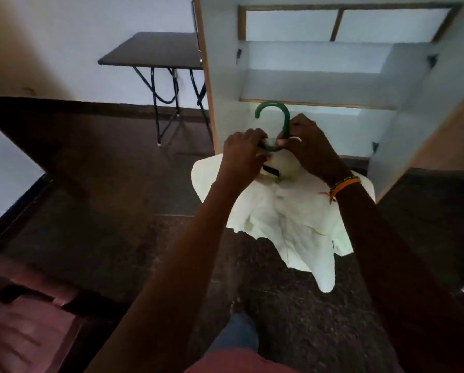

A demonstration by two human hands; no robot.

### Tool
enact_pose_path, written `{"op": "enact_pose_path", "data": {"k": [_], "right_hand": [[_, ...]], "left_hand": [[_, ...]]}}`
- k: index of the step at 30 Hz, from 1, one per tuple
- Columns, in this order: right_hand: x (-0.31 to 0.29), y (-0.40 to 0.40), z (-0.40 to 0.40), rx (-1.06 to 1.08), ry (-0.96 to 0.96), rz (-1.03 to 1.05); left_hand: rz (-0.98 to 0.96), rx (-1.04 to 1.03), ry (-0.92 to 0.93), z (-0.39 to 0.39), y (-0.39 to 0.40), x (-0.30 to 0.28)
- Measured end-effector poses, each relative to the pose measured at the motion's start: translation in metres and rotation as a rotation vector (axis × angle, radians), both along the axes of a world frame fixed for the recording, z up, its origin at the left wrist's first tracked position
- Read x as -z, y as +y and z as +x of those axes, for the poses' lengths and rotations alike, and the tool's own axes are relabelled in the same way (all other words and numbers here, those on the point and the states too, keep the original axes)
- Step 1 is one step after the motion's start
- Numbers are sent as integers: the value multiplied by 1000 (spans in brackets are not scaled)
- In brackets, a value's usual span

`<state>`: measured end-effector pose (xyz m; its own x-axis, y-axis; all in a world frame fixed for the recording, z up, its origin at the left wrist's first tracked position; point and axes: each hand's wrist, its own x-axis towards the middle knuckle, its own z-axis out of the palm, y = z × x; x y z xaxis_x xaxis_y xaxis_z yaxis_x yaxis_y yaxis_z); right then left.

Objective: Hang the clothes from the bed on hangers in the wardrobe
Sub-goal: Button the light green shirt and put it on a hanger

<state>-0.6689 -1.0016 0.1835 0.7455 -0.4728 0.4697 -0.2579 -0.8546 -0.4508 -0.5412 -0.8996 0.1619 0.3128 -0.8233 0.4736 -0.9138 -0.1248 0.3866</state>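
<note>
While no writing is readable, left hand (243, 149) & right hand (309, 144) both grip green hanger (275, 122) at its neck; white shirt (287, 219) hangs just below, before open wardrobe (319, 84).

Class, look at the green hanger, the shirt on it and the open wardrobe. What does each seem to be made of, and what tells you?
Green hanger: probably plastic, given its thick, smooth, evenly coloured hook.
White shirt: woven cloth, perhaps cotton; matte, creased, hanging limp.
Wardrobe: likely laminated board; flat pale panels with brown wood-coloured edges.
</note>
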Motion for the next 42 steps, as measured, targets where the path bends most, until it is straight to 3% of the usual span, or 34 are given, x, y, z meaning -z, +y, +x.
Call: {"op": "enact_pose_path", "data": {"k": [3,7,9,11,13,16,18,25,30,35,42], "right_hand": [[-1,-42,-16,138,-63,91],[-10,-112,-42,145,-169,218],[-13,-159,-64,300,14,268],[-12,-200,-88,460,416,277],[-14,-225,-100,460,509,315],[-31,-247,-88,377,88,461],[-44,-267,-69,398,-145,442],[-90,-403,7,367,-515,403],[-182,-517,67,232,-720,344],[-299,-621,148,84,-831,127],[-421,-737,277,260,-854,-301]], "left_hand": [[-50,31,-82,-17,-56,2],[-108,98,-191,-10,-151,11],[-81,115,-140,1,-199,9],[-112,111,-89,15,-245,5],[-171,120,-66,28,-287,-1],[-225,179,15,44,-346,-24],[-251,197,66,56,-385,-44],[-453,83,182,110,-494,-87],[-521,78,149,164,-581,-151],[-576,53,137,228,-665,-243],[-596,-58,148,330,-745,-339]]}}
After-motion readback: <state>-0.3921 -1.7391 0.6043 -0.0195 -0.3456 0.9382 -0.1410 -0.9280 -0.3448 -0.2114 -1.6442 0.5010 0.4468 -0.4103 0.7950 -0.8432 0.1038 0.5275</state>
